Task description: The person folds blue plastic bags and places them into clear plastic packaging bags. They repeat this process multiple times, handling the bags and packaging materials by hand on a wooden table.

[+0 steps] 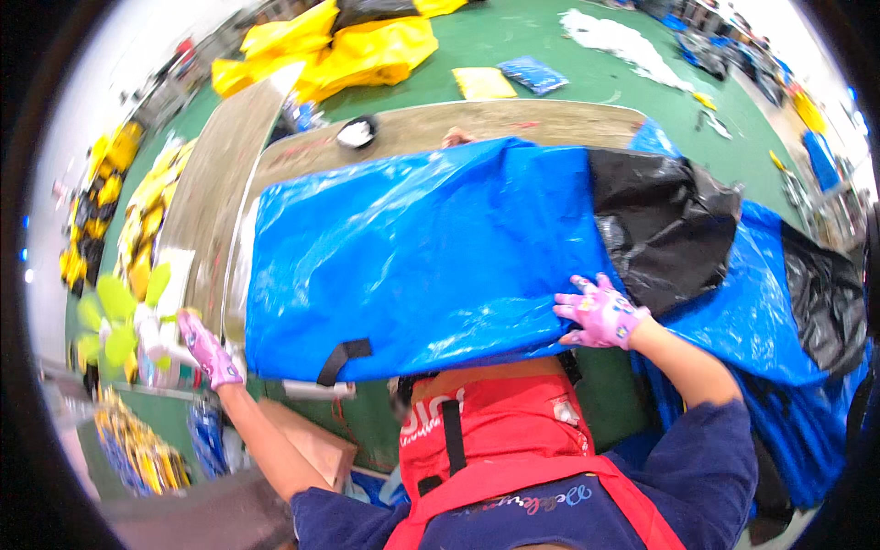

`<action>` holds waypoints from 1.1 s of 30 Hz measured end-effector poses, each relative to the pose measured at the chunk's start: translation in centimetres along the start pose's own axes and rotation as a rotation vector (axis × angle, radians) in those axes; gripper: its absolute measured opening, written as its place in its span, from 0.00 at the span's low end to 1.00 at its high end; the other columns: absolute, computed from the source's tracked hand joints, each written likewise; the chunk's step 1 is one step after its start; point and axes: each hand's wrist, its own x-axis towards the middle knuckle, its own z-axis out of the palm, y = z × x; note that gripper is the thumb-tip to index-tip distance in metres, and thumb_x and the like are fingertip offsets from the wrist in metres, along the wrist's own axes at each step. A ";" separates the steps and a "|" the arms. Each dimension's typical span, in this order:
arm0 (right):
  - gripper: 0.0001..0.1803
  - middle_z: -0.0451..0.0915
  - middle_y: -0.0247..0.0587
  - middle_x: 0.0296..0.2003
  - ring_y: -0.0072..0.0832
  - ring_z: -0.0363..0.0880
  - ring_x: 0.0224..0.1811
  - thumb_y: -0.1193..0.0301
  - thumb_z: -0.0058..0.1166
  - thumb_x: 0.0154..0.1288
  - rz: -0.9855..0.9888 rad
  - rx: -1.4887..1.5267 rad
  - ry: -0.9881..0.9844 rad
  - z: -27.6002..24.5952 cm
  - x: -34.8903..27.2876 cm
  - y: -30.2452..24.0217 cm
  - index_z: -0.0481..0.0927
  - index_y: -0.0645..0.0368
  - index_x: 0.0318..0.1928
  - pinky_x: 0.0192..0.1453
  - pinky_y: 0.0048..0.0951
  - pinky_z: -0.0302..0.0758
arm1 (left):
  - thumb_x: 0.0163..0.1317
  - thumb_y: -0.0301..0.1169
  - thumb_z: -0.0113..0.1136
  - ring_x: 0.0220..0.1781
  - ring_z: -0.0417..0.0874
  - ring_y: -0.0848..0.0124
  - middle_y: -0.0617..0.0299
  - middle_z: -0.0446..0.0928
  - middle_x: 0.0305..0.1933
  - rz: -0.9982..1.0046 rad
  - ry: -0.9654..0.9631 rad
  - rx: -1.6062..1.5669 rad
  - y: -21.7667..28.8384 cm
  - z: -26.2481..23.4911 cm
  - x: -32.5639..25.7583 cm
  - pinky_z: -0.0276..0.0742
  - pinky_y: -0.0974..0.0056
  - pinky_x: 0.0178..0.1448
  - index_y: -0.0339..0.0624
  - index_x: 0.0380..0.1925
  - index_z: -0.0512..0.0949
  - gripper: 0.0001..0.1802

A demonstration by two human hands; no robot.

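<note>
A large blue plastic tarp piece, possibly a bag, lies across the table in front of me, with a crumpled black section at its right end. A short black strap sits near its lower left corner. My right hand, in a pink patterned glove, rests with spread fingers on the blue sheet near its near edge. Off the left end of the sheet, my left hand, gloved alike, stretches its fingers out beside a small fan with green blades. Nothing shows in it.
The wooden table carries a small round black-and-white object. More blue and black sheeting hangs at the right. Yellow sheets lie on the green floor beyond. A cardboard box stands below my left forearm.
</note>
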 end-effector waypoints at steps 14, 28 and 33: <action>0.42 0.45 0.50 0.74 0.52 0.41 0.76 0.44 0.41 0.68 0.982 -0.032 0.656 7.5 4.8 23.9 0.51 0.57 0.73 0.76 0.49 0.43 | 0.58 0.63 0.51 0.77 0.48 0.51 0.53 0.49 0.77 0.795 -0.958 1.154 -4.2 27.9 -11.9 0.36 0.42 0.76 0.53 0.70 0.60 0.44; 0.33 0.83 0.51 0.42 0.43 0.82 0.43 0.43 0.33 0.71 0.941 -0.096 0.306 -3.3 2.5 33.5 0.82 0.57 0.46 0.49 0.40 0.77 | 0.63 0.52 0.55 0.23 0.77 0.57 0.56 0.72 0.20 1.346 -0.714 0.630 -8.2 42.7 -9.0 0.70 0.54 0.27 0.46 0.19 0.72 0.24; 0.22 0.82 0.51 0.32 0.45 0.83 0.36 0.51 0.34 0.73 1.047 -0.233 0.497 -0.3 -1.4 40.3 0.81 0.47 0.39 0.42 0.45 0.78 | 0.64 0.47 0.56 0.21 0.75 0.60 0.60 0.70 0.19 1.384 -0.655 0.723 -8.1 41.6 -6.6 0.70 0.57 0.25 0.50 0.14 0.69 0.22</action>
